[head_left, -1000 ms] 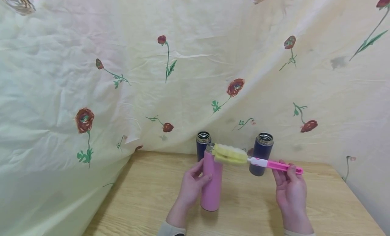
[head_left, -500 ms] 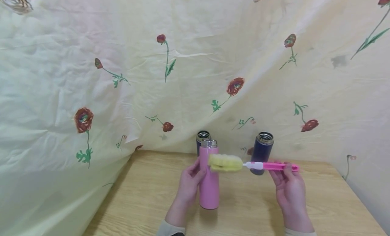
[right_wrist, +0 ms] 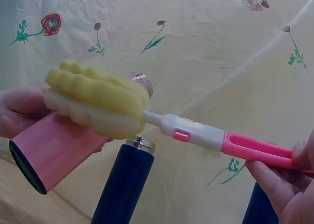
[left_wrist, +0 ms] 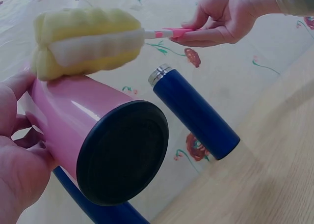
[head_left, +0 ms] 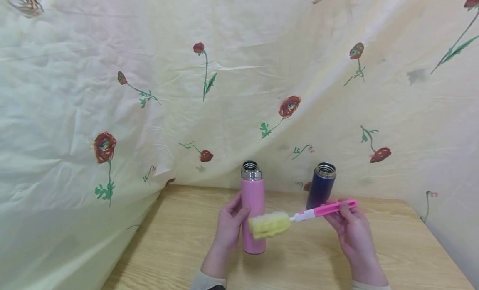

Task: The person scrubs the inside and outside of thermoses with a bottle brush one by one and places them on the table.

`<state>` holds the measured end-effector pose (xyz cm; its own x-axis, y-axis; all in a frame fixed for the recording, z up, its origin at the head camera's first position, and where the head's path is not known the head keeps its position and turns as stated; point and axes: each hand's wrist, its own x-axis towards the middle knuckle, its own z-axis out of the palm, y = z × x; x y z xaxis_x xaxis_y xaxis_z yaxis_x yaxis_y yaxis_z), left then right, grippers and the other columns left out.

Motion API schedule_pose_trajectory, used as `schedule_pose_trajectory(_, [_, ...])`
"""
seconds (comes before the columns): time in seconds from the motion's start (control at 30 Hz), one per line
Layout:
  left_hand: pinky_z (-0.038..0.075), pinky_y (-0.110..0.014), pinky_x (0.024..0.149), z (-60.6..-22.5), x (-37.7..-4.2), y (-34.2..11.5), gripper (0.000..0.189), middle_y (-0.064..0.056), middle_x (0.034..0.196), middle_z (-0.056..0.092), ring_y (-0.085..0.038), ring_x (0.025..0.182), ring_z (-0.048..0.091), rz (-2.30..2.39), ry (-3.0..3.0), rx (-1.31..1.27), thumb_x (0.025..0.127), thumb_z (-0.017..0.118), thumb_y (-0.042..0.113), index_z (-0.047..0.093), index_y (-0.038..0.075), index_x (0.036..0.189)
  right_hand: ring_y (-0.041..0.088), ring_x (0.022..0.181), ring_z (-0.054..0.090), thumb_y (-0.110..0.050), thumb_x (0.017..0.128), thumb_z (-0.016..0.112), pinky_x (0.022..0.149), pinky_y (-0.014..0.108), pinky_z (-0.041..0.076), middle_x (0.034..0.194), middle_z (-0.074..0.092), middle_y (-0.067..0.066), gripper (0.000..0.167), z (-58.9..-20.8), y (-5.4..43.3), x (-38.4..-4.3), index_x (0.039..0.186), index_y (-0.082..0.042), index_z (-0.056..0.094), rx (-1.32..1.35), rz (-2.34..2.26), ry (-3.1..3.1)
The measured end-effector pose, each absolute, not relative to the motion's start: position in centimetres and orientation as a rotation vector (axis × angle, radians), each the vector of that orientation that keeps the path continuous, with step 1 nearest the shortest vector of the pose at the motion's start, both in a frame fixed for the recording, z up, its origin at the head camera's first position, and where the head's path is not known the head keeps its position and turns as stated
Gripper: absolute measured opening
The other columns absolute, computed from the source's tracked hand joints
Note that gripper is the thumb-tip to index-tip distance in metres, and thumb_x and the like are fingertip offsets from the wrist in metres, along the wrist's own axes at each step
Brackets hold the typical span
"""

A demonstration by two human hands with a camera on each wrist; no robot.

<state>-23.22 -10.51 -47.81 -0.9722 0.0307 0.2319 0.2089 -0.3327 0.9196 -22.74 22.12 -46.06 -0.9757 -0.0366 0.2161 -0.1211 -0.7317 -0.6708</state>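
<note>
Head view, pink bottle: the pink bottle (head_left: 253, 198) is near upright, its steel neck at 12 o'clock; the left hand (head_left: 227, 225) holds its side from 8 o'clock, fingers curled round it.
Head view, brush: the right hand (head_left: 353, 234), between 3 and 4 o'clock from the bottle, pinches the pink handle (head_left: 331, 207); the sponge head (head_left: 270, 224) overlaps the bottle's lower wall at about 4 o'clock.
Head view, neighbours: one navy bottle (head_left: 321, 188) stands between 2 and 3 o'clock from the pink one; a second navy bottle (head_left: 247, 165) is mostly hidden behind it.
Left wrist view, base: the black base (left_wrist: 122, 153) shows whole toward 7 o'clock, so the bottle looks lifted off the table.
Left wrist view, contact: the sponge, at 10 o'clock, appears to touch the pink wall, near the left fingers.
Right wrist view, handle: toward 4 o'clock, thumb and fingers close narrowly on the handle; the white shaft (right_wrist: 196, 133) points toward 9 o'clock.
Wiping advice: lay the sponge lengthwise against the wall, press evenly, turn the bottle to reach covered patches, and steer the brush clear of the navy bottles.
</note>
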Motion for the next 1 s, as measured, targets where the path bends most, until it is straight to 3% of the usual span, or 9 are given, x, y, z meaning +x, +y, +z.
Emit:
schedule_pose_trajectory(0.27, [0.052,-0.037,0.111,-47.67,-23.22,-10.5,0.062,-0.025,0.156,0.052,-0.028,0.133,0.061,-2.499,-1.667,-0.293,0.104,0.069,0.009,0.043,-0.006,0.158,0.022,0.099,0.079,-0.007,0.115,0.044,0.088,0.035,0.064,0.107,0.08,0.011,0.022,-46.35,22.01,-22.73,0.109,-0.006,0.065,0.386,2.716,-1.491])
schedule_pose_trajectory(0.53, [0.053,-0.037,0.11,-47.73,-23.29,-10.55,0.061,-0.024,0.156,0.053,-0.026,0.131,0.062,-2.519,-1.656,-0.293,0.104,0.069,0.009,0.045,-0.004,0.159,0.022,0.098,0.079,-0.006,0.115,0.043,0.086,0.034,0.064,0.106,0.08,0.008,0.021,-46.58,21.91,-22.69,0.112,-0.004,0.064,0.395,2.637,-1.661])
schedule_pose_trajectory(0.73, [0.053,-0.04,0.111,-47.85,-23.3,-10.41,0.06,-0.024,0.155,0.054,-0.028,0.13,0.062,-2.513,-1.685,-0.348,0.104,0.068,0.009,0.045,-0.004,0.158,0.023,0.1,0.079,-0.007,0.115,0.043,0.089,0.035,0.063,0.108,0.079,0.011,0.022,-46.71,22.23,-22.88,0.11,-0.006,0.064,0.386,2.744,-1.468])
schedule_pose_trajectory(1.0, [0.048,-0.037,0.116,-47.79,-23.07,-10.4,0.061,-0.019,0.163,0.047,-0.033,0.143,0.052,-2.498,-1.783,-0.425,0.105,0.067,0.012,0.043,0.001,0.16,0.028,0.106,0.077,-0.009,0.115,0.041,0.098,0.037,0.059,0.11,0.075,0.017,0.017,-46.62,22.8,-23.0,0.114,-0.001,0.056,0.315,2.986,-0.929])
